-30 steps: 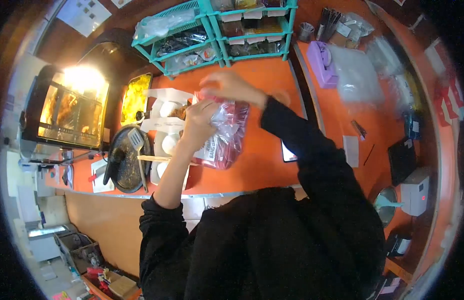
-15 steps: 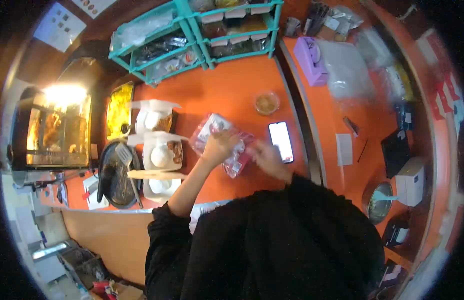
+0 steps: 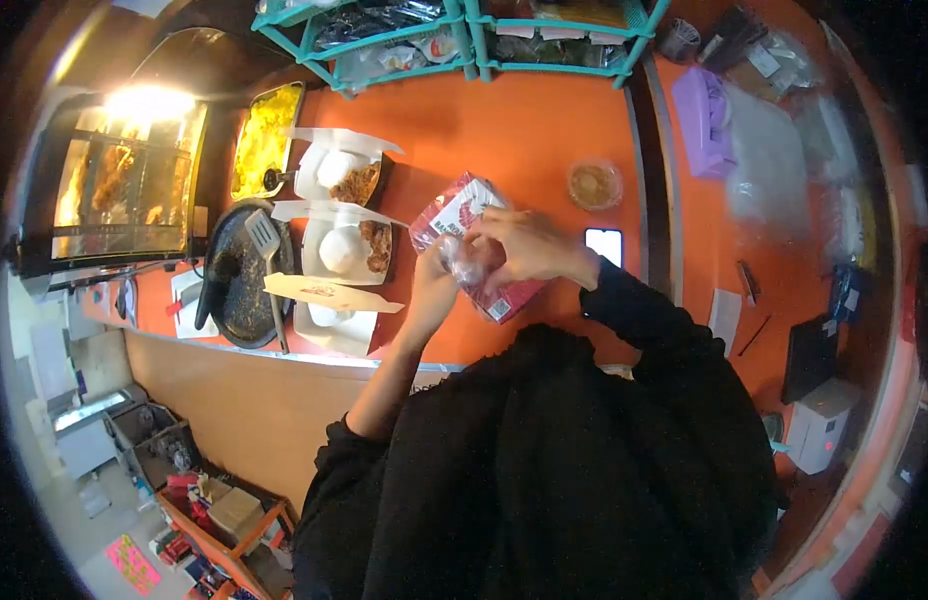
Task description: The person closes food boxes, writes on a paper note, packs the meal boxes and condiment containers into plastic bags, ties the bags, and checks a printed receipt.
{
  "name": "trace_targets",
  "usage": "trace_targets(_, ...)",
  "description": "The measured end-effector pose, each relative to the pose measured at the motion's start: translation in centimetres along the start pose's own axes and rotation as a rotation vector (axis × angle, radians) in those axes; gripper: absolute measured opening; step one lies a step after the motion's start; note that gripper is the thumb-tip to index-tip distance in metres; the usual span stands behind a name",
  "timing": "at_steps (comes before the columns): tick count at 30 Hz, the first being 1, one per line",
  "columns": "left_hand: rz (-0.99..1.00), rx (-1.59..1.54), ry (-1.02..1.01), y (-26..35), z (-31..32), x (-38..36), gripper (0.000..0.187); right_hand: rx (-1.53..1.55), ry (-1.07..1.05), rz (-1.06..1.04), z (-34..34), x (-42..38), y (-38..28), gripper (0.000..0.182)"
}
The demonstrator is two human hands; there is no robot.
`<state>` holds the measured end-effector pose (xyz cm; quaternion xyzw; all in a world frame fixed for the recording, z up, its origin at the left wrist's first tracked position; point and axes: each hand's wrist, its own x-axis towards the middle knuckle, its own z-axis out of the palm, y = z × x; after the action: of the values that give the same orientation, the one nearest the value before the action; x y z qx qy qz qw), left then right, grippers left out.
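A red and white packet in clear plastic [image 3: 452,208] lies tilted on the orange counter. My left hand [image 3: 434,285] is closed around a bunched part of its clear wrap at the packet's near left side. Over the packet, my right hand [image 3: 524,245] has bent fingers touching the same wrap from the right. The exact grip of the right fingertips is hard to make out. Left of my hands stand open white boxes with white rounded food and brown pieces [image 3: 362,250]. A lit phone [image 3: 604,243] lies partly under my right forearm.
Round clear-lidded tub [image 3: 594,185] behind the phone; black pan [image 3: 227,300] with a spatula [image 3: 264,238] at left; tray of yellow food [image 3: 267,135]; lit glass warmer [image 3: 124,190]; green racks [image 3: 554,70] at the back; purple holder [image 3: 702,125] at right.
My right hand has come left from beside the phone onto the wrap. The packet's printed face shows more. The camera view has shifted, and my right forearm now covers part of the phone.
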<state>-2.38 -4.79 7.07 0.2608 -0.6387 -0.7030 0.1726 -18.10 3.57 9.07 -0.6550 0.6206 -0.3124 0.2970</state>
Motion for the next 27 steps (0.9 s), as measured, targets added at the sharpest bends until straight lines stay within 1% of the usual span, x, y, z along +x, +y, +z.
trace_targets(1, -0.054, -0.034, 0.024, 0.6, 0.3, -0.2, 0.009, -0.013, 0.04, 0.012, 0.4, 0.0, -0.2, 0.035)
trace_targets(2, -0.062, -0.037, 0.025, 0.3, 0.2, -0.3, 0.009, -0.008, 0.035, 0.017, 1.0, 0.1, 0.1, 0.035)
trace_targets(4, -0.116, -0.129, 0.075, -0.1, 0.2, 0.0, 0.011, 0.07, 0.096, -0.041, 1.9, 0.2, 1.1, 0.025)
trace_targets(5, -0.119, -0.129, 0.072, 0.1, 0.1, -0.2, 0.011, 0.071, 0.097, -0.037, 2.1, 0.1, 1.3, 0.025)
trace_targets(7, -0.146, -0.142, 0.045, 1.6, 0.2, -0.9, 0.018, 0.2, 0.176, -0.04, 2.3, -0.1, 1.2, 0.019)
trace_targets(8, -0.149, -0.14, 0.042, 1.7, 0.3, -1.2, 0.018, 0.202, 0.18, -0.037, 2.1, -0.2, 1.2, 0.019)
trace_targets(10, -0.053, -0.266, 0.082, 2.2, 0.8, -1.6, 0.024, 0.382, 0.1, 0.132, 1.3, -0.4, 1.0, 0.012)
trace_targets(11, -0.04, -0.198, 0.151, 2.5, 1.8, -1.6, 0.019, 0.381, 0.104, 0.133, 1.2, -0.3, 1.0, 0.012)
trace_targets(12, -0.039, -0.199, 0.147, 2.3, 1.6, -1.5, 0.019, 0.384, 0.057, 0.109, 1.1, -0.1, 1.0, 0.012)
trace_targets(13, 0.099, 0.28, 0.087, 1.8, 1.3, -1.2, 0.017, 0.38, 0.016, 0.086, 0.7, 0.2, 1.1, 0.011)
trace_targets(14, 0.251, 0.752, 0.019, 1.6, 1.5, -0.5, 0.014, 0.363, 0.031, 0.094, 0.2, 0.4, 1.1, 0.011)
trace_targets(15, 0.147, 0.689, 0.081, 2.0, 2.1, -0.3, 0.011, 0.253, 0.033, -0.066, -0.5, 0.6, 1.0, 0.012)
trace_targets(16, 0.224, 0.671, 0.075, 1.7, 2.3, -0.1, 0.012, 0.136, 0.032, -0.22, -1.7, 0.8, 0.7, 0.013)
trace_targets(17, 0.289, 0.749, 0.083, 1.6, 2.6, 0.0, 0.013, 0.139, -0.013, -0.218, -3.4, 0.6, 0.4, 0.014)
trace_targets(18, 0.355, 0.829, 0.096, 1.5, 2.8, 0.0, 0.014, 0.117, 0.006, -0.204, -5.4, 0.4, 0.8, 0.014)
trace_targets(20, 0.278, 0.887, 0.113, 1.6, 2.9, -0.6, 0.02, 0.314, 0.002, 0.046, -10.5, 0.2, 3.4, 0.017)
trace_targets(21, 0.295, 0.903, 0.126, 1.4, 3.0, -0.7, 0.023, 0.291, 0.126, 0.159, -14.1, -0.2, 6.2, 0.019)
trace_targets(22, 0.459, 0.868, 0.16, 0.7, 2.7, -0.5, 0.026, -0.126, 0.355, 0.298, -17.1, -0.3, 10.8, 0.02)
trace_targets(23, 0.482, 0.907, 0.174, 0.7, 2.7, -0.5, 0.027, -0.184, 0.547, 0.311, -20.9, -0.8, 15.3, 0.017)
trace_targets(24, 0.504, 0.945, 0.192, 0.8, 2.6, -0.5, 0.027, -0.423, 0.789, 0.335, -24.6, -1.8, 17.9, 0.015)
trace_targets(25, 0.5, 0.96, 0.19, 0.7, 2.6, -0.5, 0.027, -0.679, 0.887, 0.215, -28.5, -2.9, 22.2, 0.012)
trace_targets(27, 0.491, 0.962, 0.19, 0.7, 2.6, -0.4, 0.024, -0.925, 0.949, 0.577, -31.8, -3.0, 23.3, 0.015)
